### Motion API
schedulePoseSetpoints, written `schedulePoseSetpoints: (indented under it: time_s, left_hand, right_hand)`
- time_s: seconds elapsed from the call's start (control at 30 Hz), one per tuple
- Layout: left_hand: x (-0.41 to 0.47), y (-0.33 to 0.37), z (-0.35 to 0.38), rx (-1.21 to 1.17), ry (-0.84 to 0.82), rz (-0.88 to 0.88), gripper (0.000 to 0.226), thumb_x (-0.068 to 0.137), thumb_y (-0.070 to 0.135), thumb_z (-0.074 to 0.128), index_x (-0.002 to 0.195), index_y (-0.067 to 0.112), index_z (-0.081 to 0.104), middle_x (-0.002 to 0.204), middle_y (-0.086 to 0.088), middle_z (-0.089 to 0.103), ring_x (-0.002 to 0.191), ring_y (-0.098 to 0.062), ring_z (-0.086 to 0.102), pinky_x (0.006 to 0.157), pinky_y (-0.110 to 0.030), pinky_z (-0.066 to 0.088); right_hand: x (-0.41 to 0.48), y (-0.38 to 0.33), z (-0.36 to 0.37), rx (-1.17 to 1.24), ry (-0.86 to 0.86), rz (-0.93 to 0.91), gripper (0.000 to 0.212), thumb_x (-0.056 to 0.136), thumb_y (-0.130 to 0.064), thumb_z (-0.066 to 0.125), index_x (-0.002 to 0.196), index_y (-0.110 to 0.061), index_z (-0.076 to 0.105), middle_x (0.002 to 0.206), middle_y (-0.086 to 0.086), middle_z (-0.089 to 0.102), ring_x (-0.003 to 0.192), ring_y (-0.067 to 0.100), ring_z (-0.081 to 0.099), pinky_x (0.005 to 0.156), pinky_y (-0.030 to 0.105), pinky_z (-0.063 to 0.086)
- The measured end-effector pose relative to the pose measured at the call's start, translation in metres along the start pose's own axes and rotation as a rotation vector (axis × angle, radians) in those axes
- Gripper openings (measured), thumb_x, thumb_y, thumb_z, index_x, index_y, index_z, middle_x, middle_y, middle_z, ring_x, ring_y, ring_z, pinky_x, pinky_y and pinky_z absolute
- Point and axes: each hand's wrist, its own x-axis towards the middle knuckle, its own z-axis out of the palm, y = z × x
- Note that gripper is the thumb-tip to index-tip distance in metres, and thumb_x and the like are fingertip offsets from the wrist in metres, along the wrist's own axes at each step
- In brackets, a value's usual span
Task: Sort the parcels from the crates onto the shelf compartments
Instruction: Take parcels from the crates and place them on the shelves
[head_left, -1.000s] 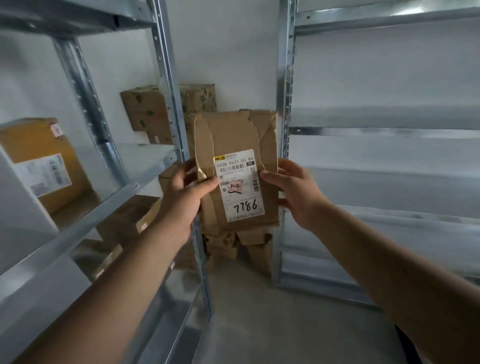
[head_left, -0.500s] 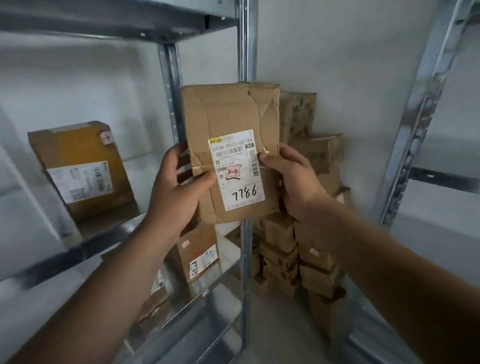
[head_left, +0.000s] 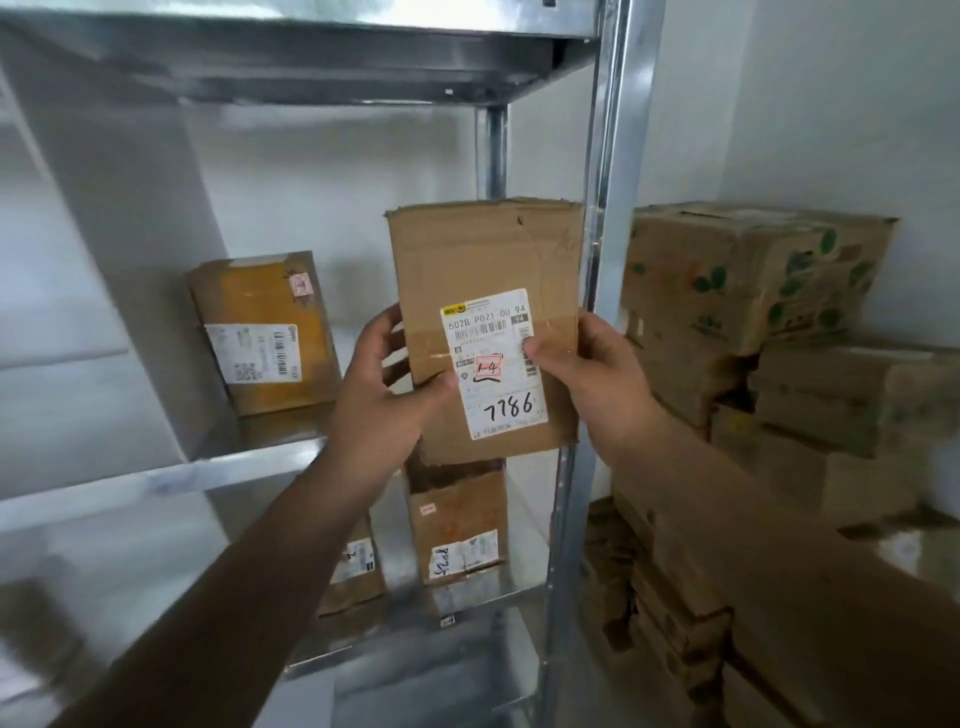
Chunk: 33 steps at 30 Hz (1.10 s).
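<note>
I hold a brown cardboard parcel (head_left: 483, 270) upright in front of the metal shelf (head_left: 234, 467), its white label marked "7786" and "1-4" facing me. My left hand (head_left: 379, 400) grips its lower left edge, thumb on the front. My right hand (head_left: 597, 379) grips the right edge, thumb pressing the label. The parcel hovers before the middle compartment, next to the shelf's front right post (head_left: 602, 208).
A yellow-brown box (head_left: 260, 332) stands in the same compartment at the left. Two labelled parcels (head_left: 457, 530) sit on the level below. A stack of printed cartons (head_left: 753, 322) rises against the wall to the right of the shelf.
My view has swung left and closer to the shelf. The parcel, still held in both hands, has moved from beside the post to the front of the middle compartment.
</note>
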Motion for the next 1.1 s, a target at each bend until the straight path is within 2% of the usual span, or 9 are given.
schedulePoseSetpoints:
  time_s: [0.23,0.33,0.4,0.53,0.6,0.7,0.87,1.0,1.1]
  left_hand:
    - [-0.001,-0.009,0.012,0.013,0.089,0.008,0.072,0.086,0.010,0.085,0.141,0.041,0.051,0.135,0.015,0.067,0.125,-0.020,0.066,0.095,-0.048,0.062]
    - [0.003,-0.012,0.015,-0.007,0.119,0.009,0.070,0.086,0.002,0.083,0.139,0.038,0.053,0.133,0.011,0.069,0.123,-0.022,0.067,0.093,-0.044,0.063]
    - [0.008,-0.014,0.016,-0.022,0.118,0.010,0.070,0.086,0.000,0.082,0.139,0.036,0.054,0.132,0.009,0.069,0.123,-0.023,0.067,0.094,-0.047,0.063]
    - [0.011,-0.023,0.021,0.000,0.162,0.016,0.067,0.074,0.014,0.085,0.131,0.036,0.057,0.132,0.010,0.068,0.125,-0.024,0.065,0.095,-0.051,0.062]
    - [0.014,-0.029,0.023,0.019,0.183,0.026,0.061,0.081,0.008,0.083,0.130,0.033,0.057,0.134,0.010,0.067,0.126,-0.023,0.064,0.095,-0.051,0.062]
    - [0.026,-0.034,0.023,0.006,0.185,0.010,0.057,0.088,-0.004,0.077,0.130,0.029,0.057,0.133,0.009,0.068,0.125,-0.024,0.065,0.092,-0.048,0.064]
    - [0.047,-0.035,0.021,0.045,0.169,-0.032,0.055,0.094,0.001,0.075,0.134,0.031,0.053,0.131,0.013,0.068,0.124,-0.020,0.065,0.093,-0.043,0.064]
    - [0.067,-0.042,0.019,0.062,0.174,-0.053,0.054,0.095,0.002,0.074,0.130,0.036,0.051,0.131,0.013,0.068,0.124,-0.022,0.065,0.091,-0.039,0.064]
    - [0.084,-0.047,0.020,0.101,0.179,-0.059,0.055,0.097,0.003,0.073,0.135,0.035,0.049,0.134,0.013,0.066,0.124,-0.021,0.065,0.091,-0.039,0.063]
  right_hand:
    - [0.020,0.015,-0.014,-0.001,-0.075,-0.058,0.041,0.091,-0.009,0.080,0.130,-0.012,0.068,0.119,0.003,0.079,0.104,0.024,0.079,0.088,0.046,0.064]
    - [0.027,0.019,-0.014,-0.046,-0.103,-0.061,0.046,0.092,-0.016,0.081,0.135,-0.018,0.066,0.121,-0.003,0.078,0.103,0.017,0.078,0.086,0.040,0.064]
    - [0.031,0.019,-0.015,-0.067,-0.113,-0.047,0.047,0.092,-0.019,0.081,0.135,-0.020,0.064,0.120,-0.006,0.078,0.101,0.012,0.078,0.084,0.036,0.065]
    - [0.041,0.023,-0.011,-0.118,-0.115,-0.054,0.039,0.093,-0.014,0.080,0.128,-0.020,0.063,0.117,-0.011,0.075,0.095,0.006,0.077,0.077,0.027,0.064]
    - [0.047,0.026,-0.005,-0.135,-0.103,-0.051,0.034,0.095,-0.013,0.078,0.124,-0.022,0.063,0.114,-0.013,0.074,0.089,0.003,0.076,0.071,0.022,0.062]
    - [0.058,0.029,0.003,-0.155,-0.084,-0.046,0.032,0.097,-0.016,0.076,0.121,-0.029,0.060,0.115,-0.013,0.073,0.096,0.009,0.075,0.076,0.029,0.063]
    - [0.080,0.033,0.013,-0.180,-0.103,-0.037,0.032,0.100,-0.018,0.072,0.124,-0.031,0.054,0.114,-0.013,0.067,0.092,0.003,0.069,0.055,0.011,0.052]
    - [0.099,0.042,0.025,-0.180,-0.083,-0.028,0.030,0.101,-0.018,0.071,0.122,-0.030,0.053,0.116,-0.010,0.069,0.098,0.014,0.073,0.069,0.023,0.059]
    - [0.113,0.048,0.032,-0.181,-0.064,-0.023,0.029,0.102,-0.019,0.070,0.122,-0.031,0.054,0.109,-0.014,0.067,0.090,0.007,0.070,0.069,0.023,0.058]
